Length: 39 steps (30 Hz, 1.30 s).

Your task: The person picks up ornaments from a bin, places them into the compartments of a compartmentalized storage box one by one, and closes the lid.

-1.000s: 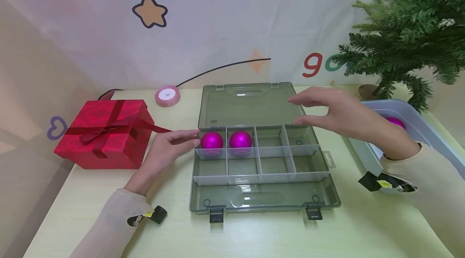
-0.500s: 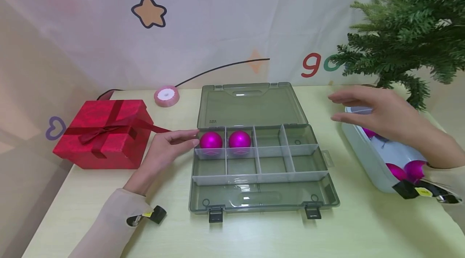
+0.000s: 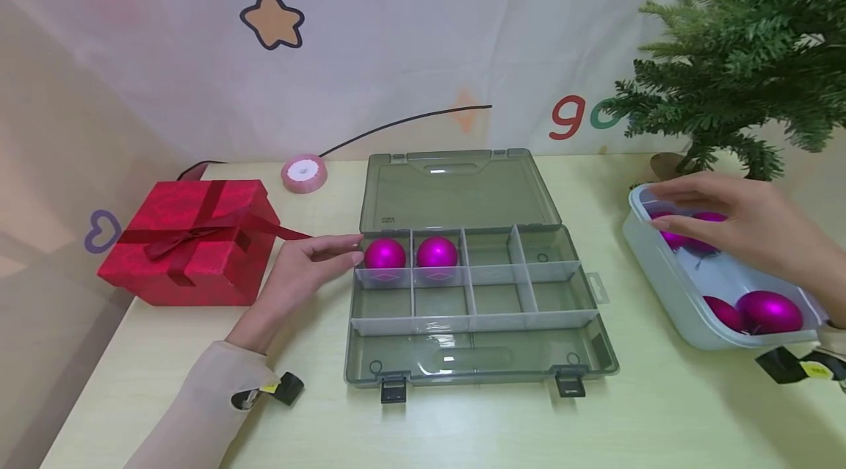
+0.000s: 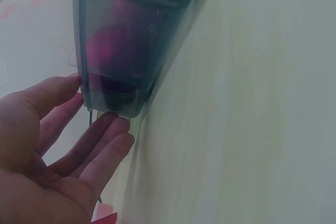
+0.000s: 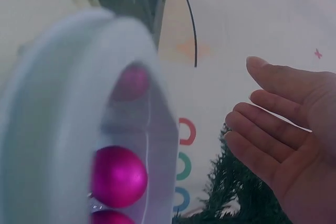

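Note:
A grey see-through divider box (image 3: 482,351) lies with its lid folded back. Two shiny magenta ball ornaments (image 3: 437,252) sit side by side in its back-left compartments. My left hand (image 3: 300,274) has its fingertips right at the box's left edge, seen also in the left wrist view, where the fingers (image 4: 100,153) are relaxed. My right hand (image 3: 753,223) hovers over a pale blue tub (image 3: 667,307) at the right, thumb and fingers apart, holding nothing. Inside that tub are several more magenta ball ornaments (image 5: 119,177), some partly behind the hand.
A red gift box (image 3: 192,241) with a ribbon bow stands at the left. Behind it lies a pink ribbon roll (image 3: 305,173). An artificial fir tree (image 3: 747,65) rises behind the tub, its branches hanging near the right hand. A printed cloth (image 3: 396,36) backs the table.
My right hand has moved right, from above the box's lid to over the tub, and lowered there. The left hand stays at the box's edge.

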### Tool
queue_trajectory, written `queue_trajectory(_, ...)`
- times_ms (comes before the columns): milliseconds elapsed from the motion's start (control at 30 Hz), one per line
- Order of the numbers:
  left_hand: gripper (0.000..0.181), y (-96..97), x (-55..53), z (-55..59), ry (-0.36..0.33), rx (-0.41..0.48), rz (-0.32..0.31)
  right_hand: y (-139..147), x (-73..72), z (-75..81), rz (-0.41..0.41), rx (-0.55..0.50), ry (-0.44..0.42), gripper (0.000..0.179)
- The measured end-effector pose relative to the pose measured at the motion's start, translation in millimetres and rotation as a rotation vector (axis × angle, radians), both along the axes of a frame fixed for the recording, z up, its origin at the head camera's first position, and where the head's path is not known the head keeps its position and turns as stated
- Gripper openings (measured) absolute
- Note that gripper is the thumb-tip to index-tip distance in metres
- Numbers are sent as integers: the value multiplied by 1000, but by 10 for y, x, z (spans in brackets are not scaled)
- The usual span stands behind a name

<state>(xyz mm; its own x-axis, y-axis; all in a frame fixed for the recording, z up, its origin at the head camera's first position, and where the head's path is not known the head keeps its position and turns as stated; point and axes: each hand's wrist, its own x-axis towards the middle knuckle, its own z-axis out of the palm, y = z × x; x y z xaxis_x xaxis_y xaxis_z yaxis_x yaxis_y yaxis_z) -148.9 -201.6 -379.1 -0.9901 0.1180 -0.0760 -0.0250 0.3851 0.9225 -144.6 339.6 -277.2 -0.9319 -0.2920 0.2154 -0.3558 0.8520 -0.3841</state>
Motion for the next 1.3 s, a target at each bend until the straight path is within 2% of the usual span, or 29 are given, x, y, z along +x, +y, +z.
queue_trajectory(133,43,-1,3,5,-3,-1,1,98,-4,-50,-31,18,-14,42)
queue_trajectory(300,44,-7,13,4,-7,-9,1,206,-31,-126,-72,-20,-65,43)
queue_trajectory(500,44,-15,13,-4,0,-11,-1,334,-95,-277,-81,-55,-55,45)
queue_trajectory(667,43,-16,7,-10,1,-23,2,411,-149,-393,-105,-14,-27,47)
queue_trajectory(833,43,-13,1,-12,6,-26,2,446,-193,-473,-71,34,40,46)
queue_trajectory(1100,43,-14,-1,-8,9,-30,0,449,-230,-545,25,91,51,45)
queue_trajectory(1300,44,-2,4,3,13,-19,-10,449,-220,-553,33,131,60,44)
